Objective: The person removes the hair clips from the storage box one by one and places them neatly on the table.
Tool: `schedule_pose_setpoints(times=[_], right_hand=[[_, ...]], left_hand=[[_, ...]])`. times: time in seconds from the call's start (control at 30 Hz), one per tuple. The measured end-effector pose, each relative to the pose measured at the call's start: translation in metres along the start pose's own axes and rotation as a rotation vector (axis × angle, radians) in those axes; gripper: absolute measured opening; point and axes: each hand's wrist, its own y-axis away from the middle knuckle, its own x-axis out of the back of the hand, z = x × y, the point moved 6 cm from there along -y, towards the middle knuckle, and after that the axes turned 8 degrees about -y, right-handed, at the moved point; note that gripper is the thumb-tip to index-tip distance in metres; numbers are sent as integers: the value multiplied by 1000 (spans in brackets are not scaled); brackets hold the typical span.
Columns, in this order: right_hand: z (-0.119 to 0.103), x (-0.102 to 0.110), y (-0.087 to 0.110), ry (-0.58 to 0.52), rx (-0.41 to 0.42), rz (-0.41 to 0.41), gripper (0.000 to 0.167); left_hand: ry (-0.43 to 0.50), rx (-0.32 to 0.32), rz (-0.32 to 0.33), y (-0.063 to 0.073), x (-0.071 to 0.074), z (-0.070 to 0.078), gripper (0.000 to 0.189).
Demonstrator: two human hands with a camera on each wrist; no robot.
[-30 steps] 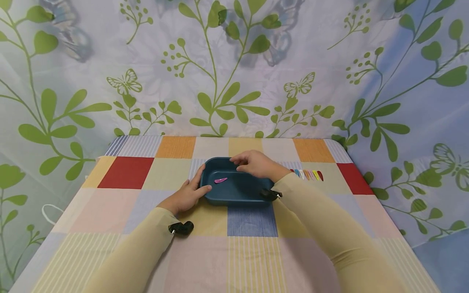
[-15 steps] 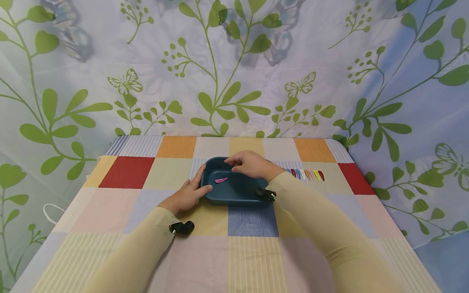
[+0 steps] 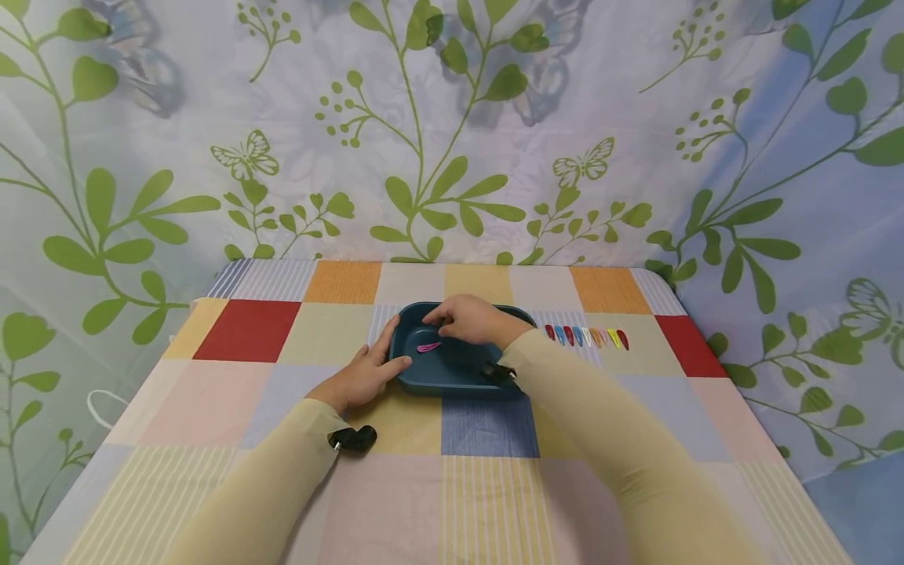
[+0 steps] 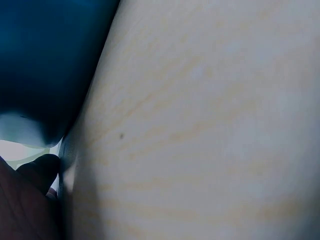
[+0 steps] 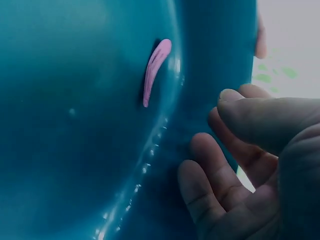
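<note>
A pink snap hair clip (image 3: 428, 347) lies on the floor of a dark blue tray (image 3: 462, 388), towards its left end. My right hand (image 3: 466, 320) hovers over the tray, just behind and to the right of the clip. In the right wrist view its fingers (image 5: 202, 192) are loosely bent, the thumb lies near the index finger, and I see nothing held; the hair clip is apart from them. My left hand (image 3: 367, 370) rests against the tray's left side, fingers extended along the rim and thumb at the front left corner. The left wrist view shows little of that hand.
Several coloured snap hair clips (image 3: 588, 337) lie in a row on the patchwork tablecloth (image 3: 487, 502), right of the tray. A leaf-patterned curtain (image 3: 452, 141) hangs behind the table. A white cord loop (image 3: 106, 408) shows at the left edge.
My right hand has moved left and slightly nearer over the tray, uncovering more of the row of clips. The left hand, tray and pink clip stay in place.
</note>
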Motion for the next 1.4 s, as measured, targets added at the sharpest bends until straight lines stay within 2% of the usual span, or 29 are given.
schedule_pose_setpoints(times=[0.2,0.43,0.73,1.07,1.4], right_hand=[[2,-10,-6,26,-5,-54,38],[-2,-21,-9,101,50,-113,40],[1,-33,-15,160,59,-187,38],[1,-43,-21,241,87,-178,26],[-6,-42,-21,300,104,-140,22]], left_hand=[[-20,-10,5,-4,0,2,83],[-3,-12,8,-4,-1,3,83],[16,-11,15,-2,-3,1,82],[16,6,14,2,-5,1,81],[10,25,16,3,-4,0,81]])
